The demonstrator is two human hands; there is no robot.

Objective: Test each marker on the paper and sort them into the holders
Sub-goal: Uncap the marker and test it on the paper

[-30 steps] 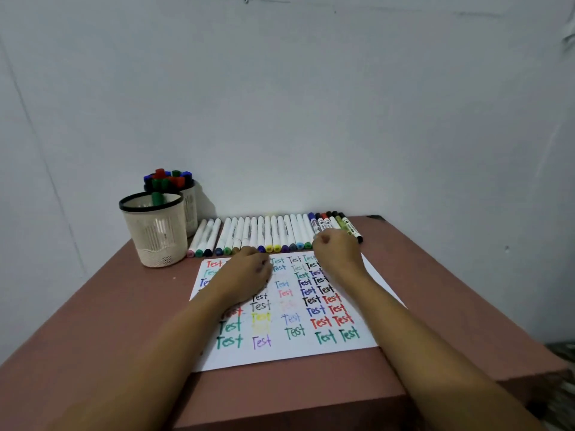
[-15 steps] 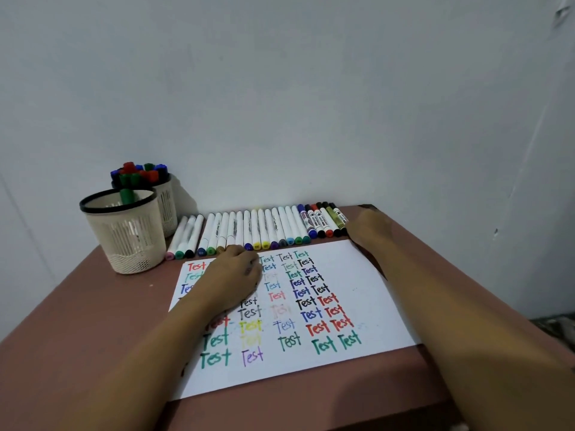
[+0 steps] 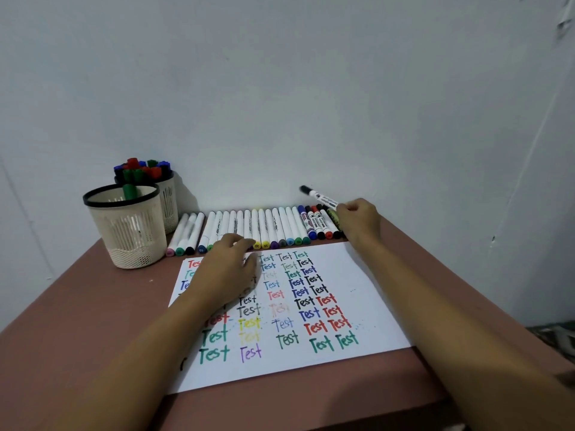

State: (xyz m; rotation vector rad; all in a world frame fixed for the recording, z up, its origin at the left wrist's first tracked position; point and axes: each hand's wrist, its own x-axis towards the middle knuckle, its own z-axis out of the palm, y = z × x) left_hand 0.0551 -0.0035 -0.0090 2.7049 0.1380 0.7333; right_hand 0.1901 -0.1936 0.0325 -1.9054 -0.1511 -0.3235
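- Now the right hand [image 3: 357, 222] grips one marker [image 3: 317, 195] by its back end, with the fingers curled round it.
- That marker is white with a black cap. It is up in the air over the 3 o'clock end of the row. Its cap points toward 10 o'clock.
- The left hand [image 3: 230, 269] lies on the paper [image 3: 357, 275] with loose fingers and holds nothing. Its fingertips reach the near ends of the row. I cannot tell if they touch.
- The paper is white and lies flat on the brown table [image 3: 77, 321]. The word "Test" is written on it many times in red, green, blue, black, yellow and purple.
- The row of markers [image 3: 273, 227] lies on the table at 12 o'clock from the paper, close to the wall [image 3: 280, 73]. They lie side by side with their coloured ends toward the person.
- Two cream holders stand at 10 o'clock from the paper. The front holder [image 3: 127, 231] has a black rim and one green marker [image 3: 129, 191] inside.
- The back holder [image 3: 168, 194] stands just behind it. It is full of markers with red, blue and green caps.
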